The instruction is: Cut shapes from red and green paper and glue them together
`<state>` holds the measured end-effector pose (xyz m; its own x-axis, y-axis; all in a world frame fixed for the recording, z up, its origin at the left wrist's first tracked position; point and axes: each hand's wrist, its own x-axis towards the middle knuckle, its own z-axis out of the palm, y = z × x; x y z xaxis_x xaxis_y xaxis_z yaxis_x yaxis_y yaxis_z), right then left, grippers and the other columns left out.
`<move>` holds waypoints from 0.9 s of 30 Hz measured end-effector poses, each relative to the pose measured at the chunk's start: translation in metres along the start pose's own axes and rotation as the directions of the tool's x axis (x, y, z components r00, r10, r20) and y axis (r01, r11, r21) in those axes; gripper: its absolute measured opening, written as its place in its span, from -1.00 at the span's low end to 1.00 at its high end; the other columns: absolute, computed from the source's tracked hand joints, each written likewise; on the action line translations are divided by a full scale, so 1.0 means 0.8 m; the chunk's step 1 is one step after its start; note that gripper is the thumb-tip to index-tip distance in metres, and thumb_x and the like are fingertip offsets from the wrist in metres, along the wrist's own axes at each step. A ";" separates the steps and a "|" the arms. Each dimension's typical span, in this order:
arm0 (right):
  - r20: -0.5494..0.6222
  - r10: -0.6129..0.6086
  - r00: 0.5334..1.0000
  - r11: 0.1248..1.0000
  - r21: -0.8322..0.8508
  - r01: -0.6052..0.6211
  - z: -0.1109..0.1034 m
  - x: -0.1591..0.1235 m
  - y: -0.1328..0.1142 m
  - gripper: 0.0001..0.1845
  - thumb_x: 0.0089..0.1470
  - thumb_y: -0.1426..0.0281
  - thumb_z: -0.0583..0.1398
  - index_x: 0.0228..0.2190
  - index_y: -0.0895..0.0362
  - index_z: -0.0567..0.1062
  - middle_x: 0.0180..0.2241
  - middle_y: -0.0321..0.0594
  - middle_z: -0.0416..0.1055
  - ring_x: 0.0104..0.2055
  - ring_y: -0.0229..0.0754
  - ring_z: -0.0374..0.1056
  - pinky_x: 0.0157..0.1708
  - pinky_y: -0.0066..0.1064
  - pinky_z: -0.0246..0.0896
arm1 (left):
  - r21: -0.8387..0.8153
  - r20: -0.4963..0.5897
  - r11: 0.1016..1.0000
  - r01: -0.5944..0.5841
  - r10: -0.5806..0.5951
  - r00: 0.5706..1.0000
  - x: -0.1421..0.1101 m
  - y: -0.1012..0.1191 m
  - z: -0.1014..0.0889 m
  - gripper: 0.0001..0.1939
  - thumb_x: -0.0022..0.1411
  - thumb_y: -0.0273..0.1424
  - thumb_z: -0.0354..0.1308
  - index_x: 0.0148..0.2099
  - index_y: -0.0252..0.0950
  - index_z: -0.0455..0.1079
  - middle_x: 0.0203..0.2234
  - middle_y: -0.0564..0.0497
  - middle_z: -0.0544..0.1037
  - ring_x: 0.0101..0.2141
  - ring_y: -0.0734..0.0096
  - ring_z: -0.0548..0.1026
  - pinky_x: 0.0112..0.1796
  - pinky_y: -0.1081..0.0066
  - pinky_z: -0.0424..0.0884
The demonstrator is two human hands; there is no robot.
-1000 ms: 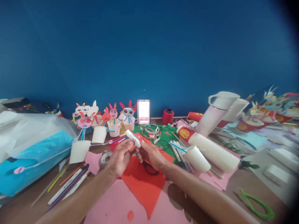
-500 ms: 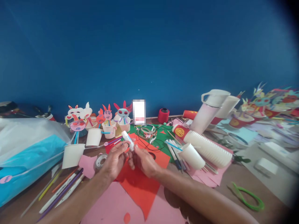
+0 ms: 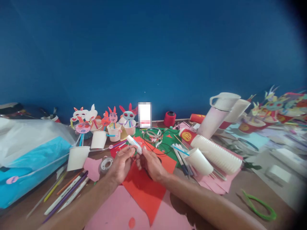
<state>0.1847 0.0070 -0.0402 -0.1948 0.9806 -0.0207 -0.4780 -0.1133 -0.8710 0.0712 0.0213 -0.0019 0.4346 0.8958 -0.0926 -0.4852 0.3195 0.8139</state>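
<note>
A white glue tube [image 3: 133, 143] is held up over the table between both hands, its far end pointing up and left. My right hand [image 3: 150, 163] grips the tube's near end with fingers closed. My left hand [image 3: 122, 163] is curled beside it, thumb and fingertips pinched at the tube's lower part. Under the hands lies a red paper sheet [image 3: 144, 188] on pink paper [image 3: 112, 210]. A roll of clear tape [image 3: 106, 164] lies just left of my left hand.
White paper cups [image 3: 77, 157] and cup figures with paper faces [image 3: 112, 123] stand at the back left. A lying stack of white cups [image 3: 216, 153], a white jug [image 3: 217, 113], pencils [image 3: 64, 195], a green loop [image 3: 260, 206], a blue and white bag [image 3: 26, 156] surround the hands.
The view shifted slightly; both hands stay together on the glue tube, fingers working at its lower end. Nothing else on the table has moved.
</note>
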 end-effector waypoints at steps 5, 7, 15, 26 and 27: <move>-0.028 -0.044 0.999 0.999 -0.024 0.043 -0.001 0.000 0.002 -0.54 0.04 0.05 0.01 -0.51 0.20 0.37 -0.66 -0.31 0.30 -0.65 -0.38 0.18 -0.62 -0.54 0.02 | -0.023 -0.033 1.000 -0.011 0.011 0.999 0.003 -0.002 -0.003 -0.89 0.03 -0.44 0.14 -0.34 -0.36 0.40 -0.60 0.05 0.43 -0.60 0.49 0.36 -0.55 0.45 0.34; -0.044 -0.094 0.995 0.995 -0.047 0.092 -0.001 0.000 0.001 -0.65 -0.01 0.11 0.11 -0.45 0.18 0.36 -0.60 -0.33 0.33 -0.61 -0.39 0.19 -0.59 -0.54 0.04 | -0.033 -0.047 0.999 -0.002 0.000 0.999 0.004 -0.004 -0.005 -0.90 0.03 -0.44 0.14 -0.35 -0.35 0.41 -0.59 0.05 0.44 -0.58 0.50 0.37 -0.52 0.45 0.34; -0.139 -0.123 0.983 0.992 -0.057 0.116 -0.001 0.003 -0.004 -0.73 -0.10 0.21 0.22 -0.45 0.17 0.37 -0.63 -0.39 0.27 -0.63 -0.41 0.13 -0.61 -0.57 0.02 | -0.021 -0.051 1.000 -0.006 0.005 0.999 0.006 -0.008 -0.004 -0.93 -0.01 -0.46 0.17 -0.39 -0.33 0.44 -0.48 0.01 0.53 -0.41 0.39 0.46 -0.32 0.39 0.35; -0.280 -0.255 0.925 0.967 -0.091 0.239 -0.026 0.019 -0.056 -0.79 -0.03 0.27 0.15 -0.38 0.16 0.36 -0.49 -0.27 0.42 -0.49 -0.32 0.33 -0.48 -0.52 0.17 | 0.137 -0.342 0.990 0.024 0.025 0.939 0.010 0.001 -0.010 -0.86 -0.02 -0.45 0.18 -0.33 -0.36 0.41 -0.45 -0.06 0.57 -0.40 0.38 0.50 -0.33 0.40 0.39; -0.282 -0.282 0.917 0.959 -0.114 0.259 -0.028 0.019 -0.062 -0.79 -0.03 0.28 0.15 -0.36 0.15 0.37 -0.50 -0.28 0.42 -0.48 -0.32 0.33 -0.46 -0.51 0.18 | 0.131 -0.361 0.991 0.023 0.027 0.932 0.012 0.003 -0.013 -0.87 -0.01 -0.47 0.17 -0.33 -0.37 0.39 -0.47 -0.07 0.57 -0.41 0.37 0.51 -0.33 0.38 0.39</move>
<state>0.2244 0.0311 -0.0078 0.1972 0.9764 0.0880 -0.4115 0.1639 -0.8966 0.0664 0.0335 -0.0070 0.1182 0.9550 -0.2719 -0.3716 0.2964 0.8798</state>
